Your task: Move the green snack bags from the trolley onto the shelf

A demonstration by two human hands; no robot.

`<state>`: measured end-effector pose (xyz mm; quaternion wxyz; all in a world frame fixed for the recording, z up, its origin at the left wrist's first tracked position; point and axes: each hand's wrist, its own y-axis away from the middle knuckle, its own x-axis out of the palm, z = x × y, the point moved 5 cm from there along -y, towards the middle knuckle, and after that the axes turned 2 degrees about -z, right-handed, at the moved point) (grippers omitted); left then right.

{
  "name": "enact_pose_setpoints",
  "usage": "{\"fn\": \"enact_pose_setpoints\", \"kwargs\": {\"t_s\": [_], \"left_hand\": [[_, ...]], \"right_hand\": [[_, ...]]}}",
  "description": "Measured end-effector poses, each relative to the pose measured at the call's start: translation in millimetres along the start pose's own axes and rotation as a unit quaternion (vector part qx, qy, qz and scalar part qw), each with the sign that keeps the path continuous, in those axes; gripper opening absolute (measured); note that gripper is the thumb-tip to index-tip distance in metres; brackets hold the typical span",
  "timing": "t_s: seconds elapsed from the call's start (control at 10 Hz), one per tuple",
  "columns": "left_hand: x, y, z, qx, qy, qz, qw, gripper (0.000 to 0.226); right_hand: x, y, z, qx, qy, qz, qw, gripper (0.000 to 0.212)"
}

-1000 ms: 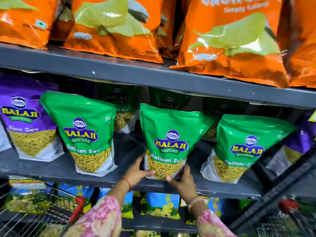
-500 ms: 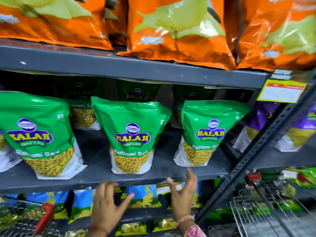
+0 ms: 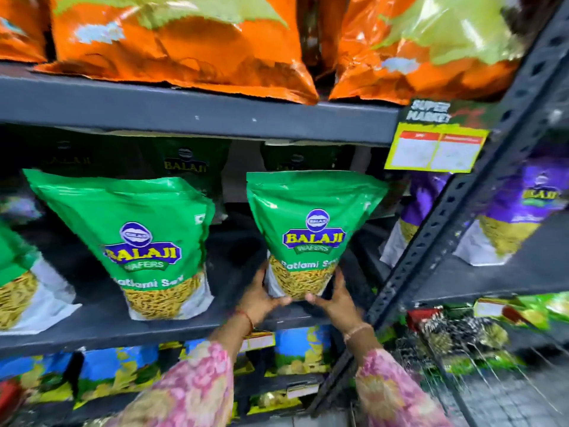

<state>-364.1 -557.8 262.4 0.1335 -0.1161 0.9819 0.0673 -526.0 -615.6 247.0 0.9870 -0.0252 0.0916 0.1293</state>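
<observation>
Both hands cradle the foot of a green snack bag standing upright near the front edge of the dark middle shelf, at about five o'clock from frame centre: the left hand cups its lower left corner with the thumb pressed against the front, while the right hand grips the lower right corner in the same way, thumbs nearly meeting under the pouch. From nine o'clock across, a partly cropped green pouch stands at the left edge, then a second full green bag stands apart from the held one, with more green packs in shadow behind. Orange crisp bags fill the shelf at twelve o'clock. At two o'clock a yellow price tag hangs by the perforated upright; purple pouches stand beyond it at three o'clock. Pink floral sleeves enter at six o'clock, and a wire trolley, blurred, sits at four o'clock.
</observation>
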Motion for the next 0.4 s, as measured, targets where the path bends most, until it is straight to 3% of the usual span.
{"fn": "enact_pose_setpoints", "kwargs": {"t_s": [0.1, 0.4], "left_hand": [[11.9, 1.5, 9.0, 0.011, -0.017, -0.052, 0.998, 0.084], [31.1, 5.6, 3.6, -0.006, -0.069, -0.002, 0.998, 0.093]], "right_hand": [[-10.3, 2.3, -5.5, -0.013, 0.004, -0.007, 1.0, 0.085], [-30.6, 15.6, -4.8, 0.001, 0.015, -0.026, 1.0, 0.084]]}}
